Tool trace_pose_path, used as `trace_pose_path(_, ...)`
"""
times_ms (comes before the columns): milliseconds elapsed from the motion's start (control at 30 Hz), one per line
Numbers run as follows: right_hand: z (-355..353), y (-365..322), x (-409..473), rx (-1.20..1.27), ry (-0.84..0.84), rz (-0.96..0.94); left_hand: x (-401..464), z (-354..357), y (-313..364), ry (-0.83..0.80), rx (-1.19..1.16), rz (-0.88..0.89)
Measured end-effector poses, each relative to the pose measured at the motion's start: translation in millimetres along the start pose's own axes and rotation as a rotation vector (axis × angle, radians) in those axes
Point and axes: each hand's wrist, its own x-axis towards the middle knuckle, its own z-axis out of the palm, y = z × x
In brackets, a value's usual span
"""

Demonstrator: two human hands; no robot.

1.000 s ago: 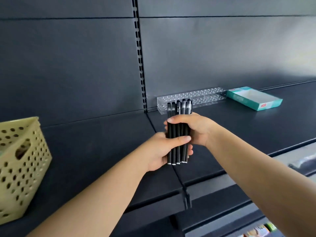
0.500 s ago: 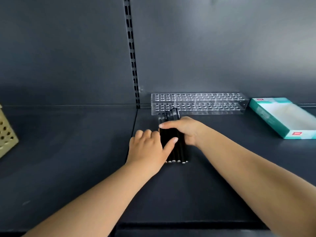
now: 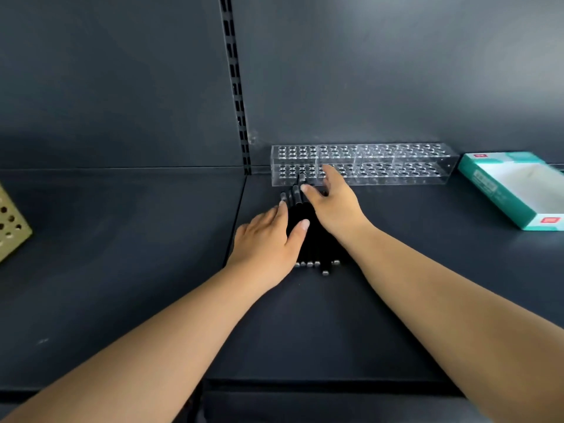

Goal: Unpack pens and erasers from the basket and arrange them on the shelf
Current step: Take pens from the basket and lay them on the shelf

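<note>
Black pens, about six, under two hands.

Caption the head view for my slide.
Both hands spread black pens flat on the shelf before a clear rack.

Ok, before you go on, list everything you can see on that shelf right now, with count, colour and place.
slim black pens with silver tips: about six or seven, black, lying side by side on the shelf, partly under both hands
clear plastic perforated pen rack: one, transparent, against the back panel
teal and white cardboard box: one, far right
beige perforated plastic basket: one, left edge, mostly cut off
dark grey metal shelf: one, under it all
left hand: open, resting on the pens
right hand: open, on the pens, fingers reaching the rack
</note>
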Motion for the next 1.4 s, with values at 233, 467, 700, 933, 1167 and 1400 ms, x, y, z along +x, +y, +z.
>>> trace_pose_path(233,-24.8,7.8,-11.4,-0.273,-0.134,-0.128,11.2,-5.2,-11.1,-0.058,-0.17,0.042)
trace_pose_path(467,-61.2,14.4,-66.1,-0.749,-0.603,-0.354,35.7,-12.0,-21.0,-0.025,-0.317,0.074)
trace_pose_path(700,-56.6,14.2,-61.9,-0.782,-0.567,-0.352,57.0,-6.6,-13.7,-0.098,-0.189,0.219)
trace_pose_path(933,-59.2,10.4,-61.6,-0.761,-0.541,-0.309,60.2,-3.8,-11.1,-0.03,-0.144,0.346)
trace_pose_path(1167,-67.5,11.3,-58.5,-0.789,-0.552,-0.301,68.3,-1.3,-4.6,0.019,-0.113,0.397)
trace_pose_path(1400,-69.3,11.5,-56.6,-0.658,-0.566,-0.248,65.8,1.1,-5.5,0.006,-0.098,0.375)
